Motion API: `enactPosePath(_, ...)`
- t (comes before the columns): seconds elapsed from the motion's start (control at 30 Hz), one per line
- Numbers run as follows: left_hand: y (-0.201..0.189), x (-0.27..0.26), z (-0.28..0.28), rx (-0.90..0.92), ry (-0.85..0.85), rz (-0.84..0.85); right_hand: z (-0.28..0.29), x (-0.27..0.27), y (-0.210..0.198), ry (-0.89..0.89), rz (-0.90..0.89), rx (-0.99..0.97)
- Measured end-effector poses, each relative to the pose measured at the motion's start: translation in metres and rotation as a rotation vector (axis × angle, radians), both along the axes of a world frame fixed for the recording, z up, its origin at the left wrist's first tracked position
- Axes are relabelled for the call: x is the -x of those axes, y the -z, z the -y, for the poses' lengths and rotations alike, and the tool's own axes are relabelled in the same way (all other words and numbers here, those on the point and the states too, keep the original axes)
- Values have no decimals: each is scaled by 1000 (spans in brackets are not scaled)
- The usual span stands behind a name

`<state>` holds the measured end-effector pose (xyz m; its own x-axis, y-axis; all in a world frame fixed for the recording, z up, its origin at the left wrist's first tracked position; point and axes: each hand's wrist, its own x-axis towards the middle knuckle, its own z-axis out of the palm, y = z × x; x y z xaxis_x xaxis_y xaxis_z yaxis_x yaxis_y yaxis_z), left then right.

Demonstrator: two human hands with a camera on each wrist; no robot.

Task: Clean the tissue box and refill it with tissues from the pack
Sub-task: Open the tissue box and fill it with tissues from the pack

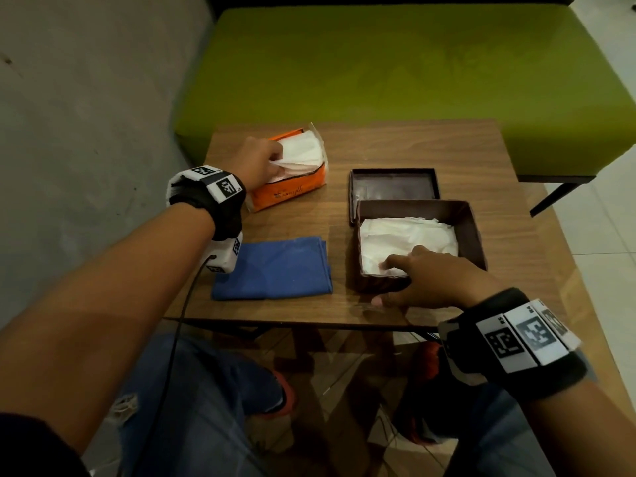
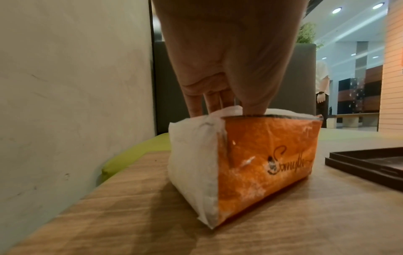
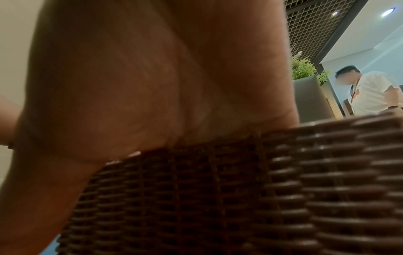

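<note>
The orange tissue pack (image 1: 292, 185) (image 2: 263, 160) lies open at the table's far left, white tissues showing in its top. My left hand (image 1: 256, 163) (image 2: 220, 96) reaches into that opening and pinches a few tissues (image 1: 303, 154). The brown woven tissue box (image 1: 473, 228) (image 3: 240, 198) stands open at the right, holding a layer of white tissues (image 1: 406, 237). My right hand (image 1: 433, 277) (image 3: 139, 89) rests over the box's near wall, fingers straight on the tissues inside, thumb outside on the table. The box's dark lid (image 1: 395, 185) (image 2: 370, 165) lies upside down just behind the box.
A folded blue cloth (image 1: 275, 270) lies at the table's front left, under my left wrist. The small wooden table (image 1: 413, 146) stands against a green bench (image 1: 378, 70). A grey wall (image 1: 86, 115) is on the left. A person stands far off in the wrist views.
</note>
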<state>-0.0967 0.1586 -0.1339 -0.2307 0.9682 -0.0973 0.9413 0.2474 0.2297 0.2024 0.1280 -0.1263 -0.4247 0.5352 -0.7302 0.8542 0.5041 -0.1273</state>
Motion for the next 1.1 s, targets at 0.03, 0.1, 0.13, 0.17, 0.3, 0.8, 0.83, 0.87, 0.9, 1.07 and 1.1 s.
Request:
enactPosePath(0.03, -2, 0, 2, -50, -5, 16, 0, 0, 0, 2, 2, 1)
enactPosePath(0.1, -7, -1, 7, -141, -19, 49, 1, 0, -1, 7, 3, 3)
enactPosePath(0.13, -9, 0, 9, -180, -36, 60, 1, 0, -1, 9, 4, 3)
enactPosePath(0.17, -11, 2, 11, -227, -55, 60, 1, 0, -1, 10, 6, 2)
enactPosePath(0.3, -29, 5, 22, -475, -221, 204, 3, 0, 1, 53, -23, -10)
enactPosePath(0.8, -33, -115, 140, -135, -502, 1813, 44, 0, -29, 446, -893, -339)
enactPosePath(0.83, -32, -123, 144, -117, -508, 1831, 44, 2, -29, 490, -933, -324)
enactPosePath(0.87, -29, -129, 148, -107, -529, 1854, 45, 1, -29, 548, -970, -277)
enactPosePath(0.9, -28, -134, 151, -101, -540, 1886, 47, 1, -30, 624, -1006, -189)
enactPosePath(1.07, -30, -155, 158, -15, -506, 1875, 55, -5, -26, 919, -1162, 444)
enactPosePath(1.1, -30, -158, 158, -22, -506, 1822, 56, -6, -26, 956, -1174, 483)
